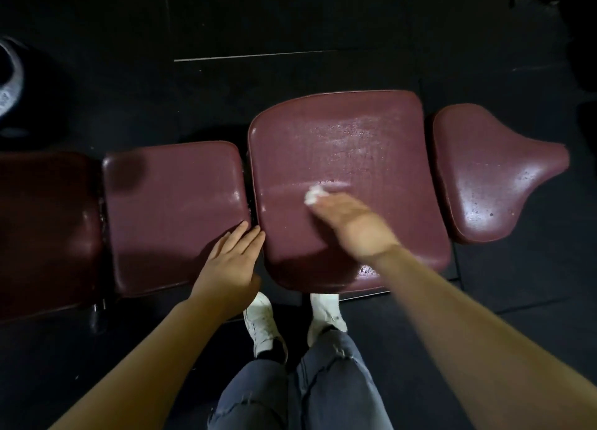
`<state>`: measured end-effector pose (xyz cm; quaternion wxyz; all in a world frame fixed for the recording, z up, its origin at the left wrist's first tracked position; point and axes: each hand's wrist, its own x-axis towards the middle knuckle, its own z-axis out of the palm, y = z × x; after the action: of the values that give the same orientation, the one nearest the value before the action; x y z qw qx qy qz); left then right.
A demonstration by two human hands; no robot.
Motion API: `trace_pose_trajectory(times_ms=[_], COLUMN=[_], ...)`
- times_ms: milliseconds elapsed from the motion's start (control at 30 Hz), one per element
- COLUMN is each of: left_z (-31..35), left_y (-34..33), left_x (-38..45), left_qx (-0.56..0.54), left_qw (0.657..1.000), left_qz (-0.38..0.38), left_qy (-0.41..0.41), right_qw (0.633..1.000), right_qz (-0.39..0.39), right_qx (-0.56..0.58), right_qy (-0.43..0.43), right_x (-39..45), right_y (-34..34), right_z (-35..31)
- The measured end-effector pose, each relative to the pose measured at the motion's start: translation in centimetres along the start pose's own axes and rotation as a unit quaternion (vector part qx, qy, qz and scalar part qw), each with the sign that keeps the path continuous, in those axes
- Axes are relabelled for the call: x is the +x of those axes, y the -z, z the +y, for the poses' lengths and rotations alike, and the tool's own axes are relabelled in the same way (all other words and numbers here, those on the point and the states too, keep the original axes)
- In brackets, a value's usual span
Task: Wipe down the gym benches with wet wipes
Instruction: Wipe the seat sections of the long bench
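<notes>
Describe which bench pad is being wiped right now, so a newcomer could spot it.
On the maroon bench, it is the large square pad, second from the right. Unlike its neighbours, it shows wet streaks, and the right hand presses a white wipe on it.

We are seeing bare maroon pad (342,145) lying open toward twelve o'clock, our left hand (231,258) resting across the gap at eight o'clock, a grey weight plate (9,80) sitting well apart at ten o'clock, dark floor (290,25) stretching beyond.
</notes>
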<state>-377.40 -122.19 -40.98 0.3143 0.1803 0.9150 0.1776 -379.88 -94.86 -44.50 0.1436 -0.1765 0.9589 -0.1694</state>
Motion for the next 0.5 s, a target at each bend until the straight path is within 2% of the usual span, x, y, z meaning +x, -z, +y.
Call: trace_pose_trajectory(times_ms=[67, 133, 167, 233, 267, 300, 333, 400, 433, 467, 500], left_z=[-0.2, -0.2, -0.2, -0.1, -0.1, -0.2, -0.1, -0.2, -0.2, -0.2, -0.1], left_y=[-0.3, -0.8, -1.1, -1.6, -1.8, -2.0, -2.0, -1.9, -1.8, -1.8, -2.0], left_x=[0.1, 0.1, 0.1, 0.0, 0.0, 0.0, 0.0, 0.2, 0.1, 0.1, -0.1], left_qx=[0.007, 0.002, -0.005, -0.009, -0.006, 0.0, 0.003, -0.001, -0.002, 0.003, 0.01], left_qw=[1.0, 1.0, 1.0, 0.999, 0.999, 0.999, 0.999, 0.999, 0.999, 0.999, 0.999], left_qz=[0.005, 0.013, 0.02, 0.03, 0.037, 0.042, 0.044, 0.048, 0.05, 0.051, 0.052], left_qy=[-0.003, -0.005, -0.004, -0.003, -0.006, -0.01, -0.01, -0.001, 0.004, 0.005, 0.007], right_qw=[0.975, 0.904, 0.867, 0.817, 0.818, 0.84, 0.88, 0.978, 0.995, 0.994, 0.991], right_qz=[0.052, 0.051, 0.053, 0.114, 0.151, 0.174, 0.183, 0.103, 0.053, 0.023, 0.015], right_qx=[0.017, 0.053, 0.08, 0.113, 0.113, 0.115, 0.127, 0.11, 0.081, 0.055, 0.036], right_qy=[-0.213, -0.422, -0.489, -0.554, -0.544, -0.501, -0.419, -0.142, -0.005, 0.089, 0.131], right_x=[-4.3, -9.1, -10.3, -9.0, -7.3, -5.2, -3.1, -0.7, -0.5, -0.6, -0.8], right_y=[2.0, 3.4, 3.6, 2.4, 1.4, 0.4, -0.5, -2.9, -3.6, -3.8, -3.4], right_z=[5.2, 7.8, 7.9, 5.8, 3.9, 1.5, -1.3, -6.7, -8.1, -8.0, -6.5])
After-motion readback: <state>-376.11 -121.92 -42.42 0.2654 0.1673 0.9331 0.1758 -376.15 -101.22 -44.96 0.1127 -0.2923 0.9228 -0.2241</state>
